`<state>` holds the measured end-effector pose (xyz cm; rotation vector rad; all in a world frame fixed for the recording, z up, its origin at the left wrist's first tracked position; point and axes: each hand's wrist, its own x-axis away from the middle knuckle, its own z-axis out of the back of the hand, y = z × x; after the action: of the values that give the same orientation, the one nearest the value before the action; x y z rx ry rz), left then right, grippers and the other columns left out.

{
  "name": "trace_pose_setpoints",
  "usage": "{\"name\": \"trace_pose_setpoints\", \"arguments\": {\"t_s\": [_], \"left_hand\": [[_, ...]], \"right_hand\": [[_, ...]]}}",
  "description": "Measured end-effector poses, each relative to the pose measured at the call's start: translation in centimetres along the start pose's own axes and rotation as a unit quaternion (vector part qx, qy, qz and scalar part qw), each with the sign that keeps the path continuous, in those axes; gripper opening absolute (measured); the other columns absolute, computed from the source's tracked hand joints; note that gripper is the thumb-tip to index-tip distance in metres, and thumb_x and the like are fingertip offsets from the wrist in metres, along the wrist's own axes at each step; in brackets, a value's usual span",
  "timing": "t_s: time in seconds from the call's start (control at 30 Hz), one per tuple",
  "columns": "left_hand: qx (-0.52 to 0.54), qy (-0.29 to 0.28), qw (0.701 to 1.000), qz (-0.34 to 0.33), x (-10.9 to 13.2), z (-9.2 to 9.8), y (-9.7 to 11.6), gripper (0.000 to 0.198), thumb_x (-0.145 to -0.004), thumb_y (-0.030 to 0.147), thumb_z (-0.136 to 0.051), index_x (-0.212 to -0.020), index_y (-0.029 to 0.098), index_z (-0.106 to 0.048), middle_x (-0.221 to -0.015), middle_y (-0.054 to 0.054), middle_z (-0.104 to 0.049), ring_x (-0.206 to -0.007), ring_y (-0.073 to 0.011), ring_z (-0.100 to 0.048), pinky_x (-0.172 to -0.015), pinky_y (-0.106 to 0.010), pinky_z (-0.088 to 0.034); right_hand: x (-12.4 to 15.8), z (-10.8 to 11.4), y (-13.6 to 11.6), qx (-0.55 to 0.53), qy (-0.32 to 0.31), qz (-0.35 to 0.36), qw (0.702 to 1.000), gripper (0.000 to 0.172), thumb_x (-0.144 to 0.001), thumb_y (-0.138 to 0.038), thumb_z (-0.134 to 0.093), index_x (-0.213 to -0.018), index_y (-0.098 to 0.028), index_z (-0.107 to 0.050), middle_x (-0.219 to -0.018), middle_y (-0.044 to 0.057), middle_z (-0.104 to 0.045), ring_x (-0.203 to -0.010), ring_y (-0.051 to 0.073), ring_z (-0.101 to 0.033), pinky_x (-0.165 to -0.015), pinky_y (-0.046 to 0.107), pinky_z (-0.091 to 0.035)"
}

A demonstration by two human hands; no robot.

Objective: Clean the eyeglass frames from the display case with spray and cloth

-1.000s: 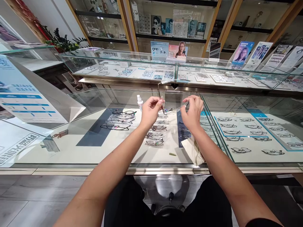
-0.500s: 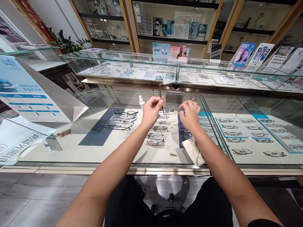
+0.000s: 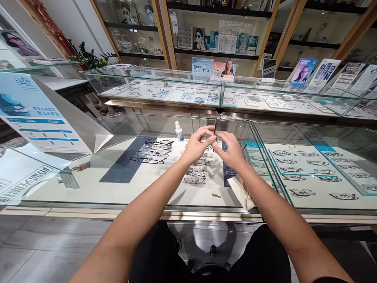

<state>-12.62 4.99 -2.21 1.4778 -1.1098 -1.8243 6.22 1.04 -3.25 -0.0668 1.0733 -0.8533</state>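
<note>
My left hand (image 3: 198, 147) pinches a thin-framed pair of eyeglasses (image 3: 215, 126), of which only a narrow dark edge shows between the fingers. Against it from the other side, my right hand (image 3: 231, 150) has thumb and fingertips closed on the same glasses; the fingers cover most of the frame. Both hands are held above the glass showcase. Beneath and around them lie several eyeglasses (image 3: 194, 181) in a column. A white spray bottle (image 3: 179, 133) stands behind my left hand. Under my right forearm is a cream cloth (image 3: 240, 192) with a zigzag edge.
A small gold-coloured piece (image 3: 216, 195) lies near the front edge. Several eyeglasses (image 3: 151, 153) are on the left, others (image 3: 302, 192) on the right. A large blue-and-white sign (image 3: 44, 114) stands at left. Behind runs another glass showcase (image 3: 165, 103) with cards on top.
My right hand has moved left and closed on the eyeglasses. My left hand has shifted right and slightly down with them, so both hands now meet. The view has tilted slightly.
</note>
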Motion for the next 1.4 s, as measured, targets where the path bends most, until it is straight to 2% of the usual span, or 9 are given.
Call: {"name": "trace_pose_setpoints", "arguments": {"t_s": [0.17, 0.33, 0.5, 0.6, 0.83, 1.13, 1.23, 1.33, 1.4], "left_hand": [[0.013, -0.021, 1.0, 0.017, 0.1, 0.0, 0.0, 0.048, -0.087, 0.067, -0.089, -0.092, 0.021, -0.077, -0.152, -0.018, -0.07, -0.146, -0.0367, -0.065, -0.118, -0.053, -0.055], [-0.011, 0.004, 1.0, 0.012, 0.4, -0.3, 0.5, 0.04, -0.088, 0.054, -0.089, -0.106, 0.022, -0.073, -0.15, -0.016, -0.071, -0.142, -0.034, -0.067, -0.099, -0.041, -0.061], [-0.087, 0.122, 0.988, -0.031, -0.5, 0.9, 1.1, 0.009, -0.092, 0.031, -0.072, -0.095, 0.023, -0.071, -0.119, -0.009, -0.079, -0.118, -0.0253, -0.073, -0.094, -0.035, -0.057], [-0.119, 0.216, 0.968, -0.048, -1.4, 2.7, 1.2, 0.013, -0.094, 0.026, -0.062, -0.084, 0.023, -0.069, -0.097, -0.006, -0.075, -0.1, -0.0227, -0.07, -0.087, -0.034, -0.054], [-0.221, 0.353, 0.909, -0.036, -2.6, 6.3, -0.3, 0.013, -0.098, 0.022, -0.065, -0.086, 0.024, -0.066, -0.098, -0.004, -0.068, -0.1, -0.0223, -0.065, -0.095, -0.034, -0.05], [-0.297, 0.371, 0.879, 0.025, -2.6, 7.2, -1.7, 0.017, -0.087, 0.009, -0.064, -0.081, 0.024, -0.059, -0.112, -0.009, -0.067, -0.115, -0.0291, -0.061, -0.107, -0.044, -0.048], [-0.311, 0.365, 0.877, 0.029, -2.4, 7.5, -2.2, 0.02, -0.086, 0.012, -0.067, -0.099, 0.025, -0.061, -0.125, -0.011, -0.069, -0.122, -0.0309, -0.061, -0.111, -0.046, -0.047], [-0.326, 0.328, 0.884, 0.068, -2.4, 7.8, -3.2, 0.051, -0.083, 0.016, -0.076, -0.129, 0.026, -0.057, -0.141, -0.014, -0.07, -0.136, -0.0379, -0.057, -0.119, -0.054, -0.042], [-0.338, 0.301, 0.885, 0.113, -2.6, 8.0, -4.1, 0.06, -0.079, 0.015, -0.079, -0.133, 0.027, -0.055, -0.143, -0.017, -0.071, -0.142, -0.0438, -0.054, -0.121, -0.061, -0.037]], "right_hand": [[0.1, -0.4, 0.1, -0.036, 0.008, -0.005, 0.999, 0.027, -0.109, -0.042, -0.064, -0.127, -0.026, -0.076, -0.128, 0.012, -0.082, -0.12, 0.034, -0.073, -0.106, 0.054, -0.06], [0.1, -0.3, 0.0, -0.034, 0.026, -0.022, 0.999, 0.027, -0.107, -0.039, -0.064, -0.127, -0.027, -0.078, -0.129, 0.011, -0.083, -0.119, 0.033, -0.074, -0.106, 0.054, -0.06], [-0.1, 0.3, -0.4, -0.034, 0.037, -0.048, 0.998, 0.027, -0.107, -0.035, -0.063, -0.127, -0.027, -0.079, -0.13, 0.011, -0.083, -0.124, 0.032, -0.074, -0.111, 0.053, -0.058], [-0.2, 0.7, -0.4, -0.033, 0.044, -0.069, 0.996, 0.025, -0.108, -0.037, -0.061, -0.122, -0.027, -0.079, -0.128, 0.01, -0.083, -0.125, 0.032, -0.073, -0.113, 0.053, -0.057], [-0.3, 0.9, 0.0, -0.037, 0.058, -0.084, 0.994, 0.025, -0.107, -0.039, -0.059, -0.116, -0.027, -0.079, -0.123, 0.01, -0.083, -0.122, 0.033, -0.072, -0.11, 0.053, -0.057], [-0.4, 1.0, 0.1, -0.054, 0.07, -0.09, 0.992, 0.024, -0.105, -0.038, -0.061, -0.114, -0.026, -0.08, -0.12, 0.009, -0.083, -0.118, 0.032, -0.071, -0.107, 0.052, -0.057], [-0.4, 1.0, 0.1, -0.051, 0.069, -0.092, 0.992, 0.024, -0.105, -0.038, -0.061, -0.114, -0.026, -0.079, -0.121, 0.009, -0.083, -0.118, 0.032, -0.071, -0.107, 0.052, -0.056], [-0.4, 1.0, 0.1, -0.05, 0.069, -0.088, 0.992, 0.024, -0.105, -0.037, -0.061, -0.115, -0.026, -0.079, -0.121, 0.009, -0.083, -0.118, 0.032, -0.071, -0.108, 0.051, -0.056], [-0.4, 0.9, 0.1, -0.047, 0.068, -0.087, 0.993, 0.024, -0.105, -0.036, -0.06, -0.115, -0.026, -0.079, -0.121, 0.009, -0.083, -0.119, 0.032, -0.071, -0.107, 0.051, -0.056]]}}
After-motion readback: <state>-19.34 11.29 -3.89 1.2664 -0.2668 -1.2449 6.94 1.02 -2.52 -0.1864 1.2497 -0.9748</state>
